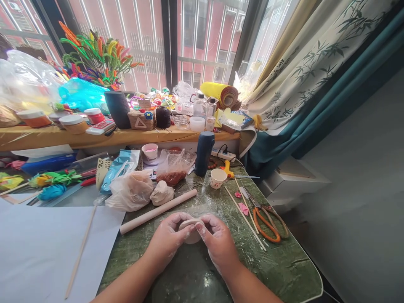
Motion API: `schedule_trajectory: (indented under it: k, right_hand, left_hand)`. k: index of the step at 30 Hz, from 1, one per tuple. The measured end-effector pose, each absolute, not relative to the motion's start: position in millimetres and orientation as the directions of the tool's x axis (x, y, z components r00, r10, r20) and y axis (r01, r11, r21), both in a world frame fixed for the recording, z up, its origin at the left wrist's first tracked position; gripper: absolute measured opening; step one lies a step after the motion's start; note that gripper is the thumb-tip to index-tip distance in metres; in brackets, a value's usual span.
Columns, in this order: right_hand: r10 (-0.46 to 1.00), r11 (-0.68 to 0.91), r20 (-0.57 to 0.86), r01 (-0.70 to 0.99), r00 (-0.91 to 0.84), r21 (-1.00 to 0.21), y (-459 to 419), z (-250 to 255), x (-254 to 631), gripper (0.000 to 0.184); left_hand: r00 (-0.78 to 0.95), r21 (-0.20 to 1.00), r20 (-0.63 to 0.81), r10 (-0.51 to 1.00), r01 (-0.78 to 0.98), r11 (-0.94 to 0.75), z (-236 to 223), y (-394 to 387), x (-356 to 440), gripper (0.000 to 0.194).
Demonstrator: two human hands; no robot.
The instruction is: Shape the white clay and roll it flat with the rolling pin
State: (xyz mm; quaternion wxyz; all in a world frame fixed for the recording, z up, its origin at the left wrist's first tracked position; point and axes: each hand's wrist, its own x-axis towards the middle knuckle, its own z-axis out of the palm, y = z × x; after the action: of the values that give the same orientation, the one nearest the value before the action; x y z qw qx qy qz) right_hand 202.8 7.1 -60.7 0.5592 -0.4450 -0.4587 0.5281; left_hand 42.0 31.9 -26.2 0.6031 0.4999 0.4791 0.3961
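Note:
Both my hands meet at the middle of the table around a pale, flattened piece of clay (191,223). My left hand (168,235) grips its left side, thumb on the near face and fingers behind. On the other side my right hand (218,237) pinches the edge between thumb and fingers. White residue coats the fingers of both hands. Below the piece, a pale round shape (193,239) shows between the hands; whether it joins the clay I cannot tell. Just beyond lie a pale rolling rod (159,211) and a lump of clay (162,193).
Scissors (267,221) and thin sticks (244,210) lie to the right, near the table edge. A paper cup (218,178) and a dark blue bottle (204,153) stand behind. White paper (47,248) covers the left, with a wooden stick (80,254) on it. Plastic bags (131,189) sit beyond.

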Motion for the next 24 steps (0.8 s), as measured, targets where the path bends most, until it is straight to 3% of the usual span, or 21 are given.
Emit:
schedule_trajectory:
  k: [12, 15, 18, 24]
  right_hand:
    - [0.995, 0.102, 0.1, -0.086, 0.021, -0.991, 8.0, -57.0, 204.5, 0.027]
    - [0.994, 0.11, 0.109, -0.055, 0.023, -0.992, 7.4, -58.3, 204.2, 0.027]
    - [0.997, 0.081, 0.08, -0.121, 0.014, -0.989, 6.4, -59.3, 201.8, 0.03]
    - [0.996, -0.083, -0.083, -0.288, -0.012, -0.954, 6.4, -57.1, 195.5, 0.044]
  left_hand:
    - [0.254, 0.985, -0.172, 0.952, 0.029, 0.171, -22.0, 32.3, 41.8, 0.031]
    - [0.191, 0.983, -0.175, 0.966, 0.084, 0.161, -22.2, 31.0, 41.8, 0.032]
    - [0.139, 0.983, -0.167, 0.976, 0.103, 0.154, -24.2, 29.7, 41.9, 0.033]
    - [0.077, 0.971, -0.21, 0.975, -0.104, 0.217, -31.1, 33.6, 38.2, 0.042]
